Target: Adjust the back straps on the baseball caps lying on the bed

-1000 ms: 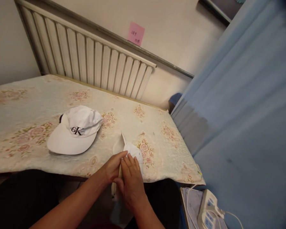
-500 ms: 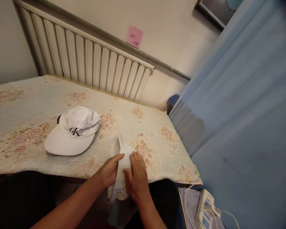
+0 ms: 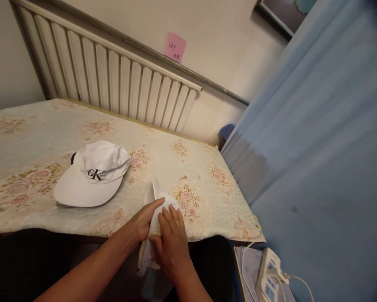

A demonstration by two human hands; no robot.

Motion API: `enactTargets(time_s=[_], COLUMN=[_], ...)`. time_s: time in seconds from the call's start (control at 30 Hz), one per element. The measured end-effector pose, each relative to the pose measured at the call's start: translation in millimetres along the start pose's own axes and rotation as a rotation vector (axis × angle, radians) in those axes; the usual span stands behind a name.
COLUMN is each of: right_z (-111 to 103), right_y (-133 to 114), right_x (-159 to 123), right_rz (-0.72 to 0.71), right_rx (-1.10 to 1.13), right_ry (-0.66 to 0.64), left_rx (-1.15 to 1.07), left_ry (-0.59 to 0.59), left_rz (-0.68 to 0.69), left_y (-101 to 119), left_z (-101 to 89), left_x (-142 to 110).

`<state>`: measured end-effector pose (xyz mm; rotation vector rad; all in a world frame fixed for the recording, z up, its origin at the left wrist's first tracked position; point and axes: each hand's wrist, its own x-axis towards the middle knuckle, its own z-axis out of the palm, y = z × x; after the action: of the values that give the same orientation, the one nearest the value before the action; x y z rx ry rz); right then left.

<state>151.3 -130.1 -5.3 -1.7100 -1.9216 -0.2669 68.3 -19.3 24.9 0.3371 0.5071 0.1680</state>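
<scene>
A second white cap (image 3: 166, 202), folded flat with a thin curved flap standing up at its far end, lies between my hands at the bed's front edge. My left hand (image 3: 146, 220) grips its left side, thumb on top and the other fingers hidden beneath. Across its top rests my right hand (image 3: 172, 243), fingers stretched out flat on the fabric and thumb toward the left. The lower part of this cap hangs over the edge above my lap and is partly covered. To the left, a white baseball cap (image 3: 94, 174) with dark "CK" letters sits upright, brim toward me.
The bed (image 3: 157, 147) has a pale floral quilted cover. Behind it are a slatted headboard (image 3: 113, 75) and a pink note (image 3: 175, 47). A blue curtain (image 3: 317, 167) hangs at the right. Below it, a white power strip (image 3: 270, 272) with cables stands on a small surface.
My right hand has slid left and up over the folded cap, covering more of it. My left hand has shifted slightly left with the cap. The view has turned a little.
</scene>
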Motion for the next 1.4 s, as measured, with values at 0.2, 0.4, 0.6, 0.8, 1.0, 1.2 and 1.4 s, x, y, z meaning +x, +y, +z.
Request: enactTargets(time_s=[0.2, 0.4, 0.6, 0.8, 1.0, 1.2, 1.4], right_z=[-3.2, -2.7, 3.8, 9.0, 8.8, 26.4, 37.3], right_y=[0.7, 10.3, 15.4, 5.3, -4.5, -12.8, -28.8], right_x=[0.3, -4.5, -9.1, -1.1, 26.2, 54.8, 76.1], right_rz=[0.024, 0.119, 0.287, 0.24, 0.194, 0.13, 0.082], right_rx=[0.028, 0.064, 0.095, 0.038, -0.02, -0.054, -0.051], right_ry=[0.005, 0.054, 0.052, 0.031, 0.076, 0.046, -0.016], left_rx=[0.051, 0.107, 0.102, 0.116, 0.157, 0.089, -0.031], left_ry=[0.066, 0.1, 0.014, -0.048, -0.143, -0.251, -0.329], left_rz=[0.083, 0.131, 0.079, 0.092, 0.095, 0.063, 0.059], left_y=[0.3, 1.3, 2.2, 12.3, 46.2, 69.4, 81.3], left_z=[1.7, 1.8, -7.9, -19.6, -29.8, -72.1, -103.6], left_x=[-4.9, -12.3, -19.1, -16.1, -18.0, -15.5, -18.0])
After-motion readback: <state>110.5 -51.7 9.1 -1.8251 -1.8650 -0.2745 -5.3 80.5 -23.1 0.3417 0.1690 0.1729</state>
